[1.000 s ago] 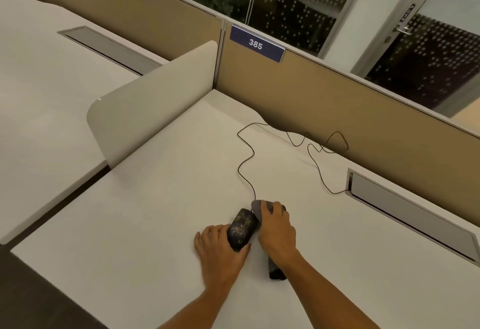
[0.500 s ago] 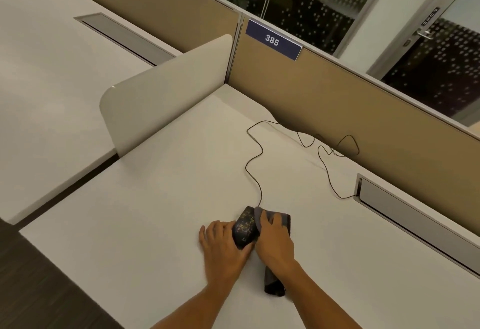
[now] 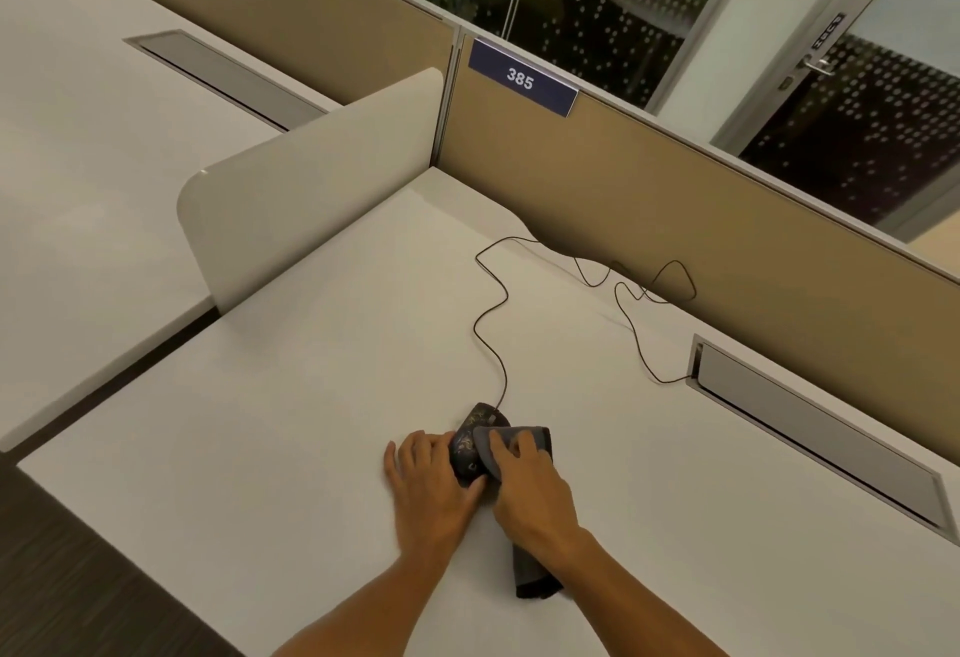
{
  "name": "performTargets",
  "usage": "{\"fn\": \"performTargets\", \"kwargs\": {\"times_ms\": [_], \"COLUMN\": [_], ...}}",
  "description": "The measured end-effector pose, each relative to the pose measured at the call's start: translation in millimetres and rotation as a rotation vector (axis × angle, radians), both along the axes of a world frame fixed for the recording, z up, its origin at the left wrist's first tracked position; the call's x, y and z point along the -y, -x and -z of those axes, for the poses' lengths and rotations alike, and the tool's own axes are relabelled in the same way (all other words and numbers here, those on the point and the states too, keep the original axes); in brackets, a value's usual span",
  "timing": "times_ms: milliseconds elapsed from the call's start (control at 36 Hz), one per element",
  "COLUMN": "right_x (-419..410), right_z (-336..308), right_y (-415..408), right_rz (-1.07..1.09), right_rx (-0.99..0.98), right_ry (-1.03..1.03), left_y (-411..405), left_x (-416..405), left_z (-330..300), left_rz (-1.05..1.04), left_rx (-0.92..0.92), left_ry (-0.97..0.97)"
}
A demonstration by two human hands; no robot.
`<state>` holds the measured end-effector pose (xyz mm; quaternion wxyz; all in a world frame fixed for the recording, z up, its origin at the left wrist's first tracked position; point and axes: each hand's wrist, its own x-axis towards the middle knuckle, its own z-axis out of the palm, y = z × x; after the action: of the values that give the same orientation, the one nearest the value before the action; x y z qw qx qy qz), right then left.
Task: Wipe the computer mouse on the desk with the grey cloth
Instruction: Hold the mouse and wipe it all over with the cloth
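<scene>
A dark blue plate (image 3: 522, 84) bore the number "385" in white figures. It stood at the top edge of the tan partition (image 3: 649, 199) at the far side of the desk, just right of the partition's metal post. Far to the right, a small dark label (image 3: 827, 38) with light characters sat on the glass door frame above the handle, too small and tilted to read. No other writing showed.
</scene>
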<state>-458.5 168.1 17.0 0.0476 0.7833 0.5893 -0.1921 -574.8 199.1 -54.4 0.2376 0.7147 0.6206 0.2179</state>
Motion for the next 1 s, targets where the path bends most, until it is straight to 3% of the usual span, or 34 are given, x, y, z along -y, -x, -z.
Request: {"fn": "performTargets", "kwargs": {"times_ms": [222, 278, 389, 500, 639, 806, 1000], "right_x": [8, 10, 16, 11, -15, -57, -86], "right_z": [-12, -19, -33, -44, -53, -51, -42], "right_y": [-2, -6, -23, -48, -61, -52, -28], "right_rz": [-0.029, 0.066, 0.460, 0.651, 0.515, 0.186, 0.075], "right_rx": [-0.238, -0.435, -0.836, -1.026, -0.774, -0.278, -0.093], "right_ry": [0.026, 0.017, 0.022, -0.085, -0.155, -0.147, -0.094], "left_y": [-1, -1, -1, 1, 1, -1, -1], "left_x": [2, 2, 2, 1, 2, 0, 0], "left_z": [2, 2, -1, 0, 2, 4, 2], "left_rz": [-0.016, -0.011, -0.003, -0.006, -0.006, -0.035, -0.060], "left_rx": [0.008, 0.002, -0.023, -0.007, -0.043, -0.007, 0.099], "left_ry": [-0.030, -0.046, -0.031, -0.079, -0.093, -0.055, 0.012]}}
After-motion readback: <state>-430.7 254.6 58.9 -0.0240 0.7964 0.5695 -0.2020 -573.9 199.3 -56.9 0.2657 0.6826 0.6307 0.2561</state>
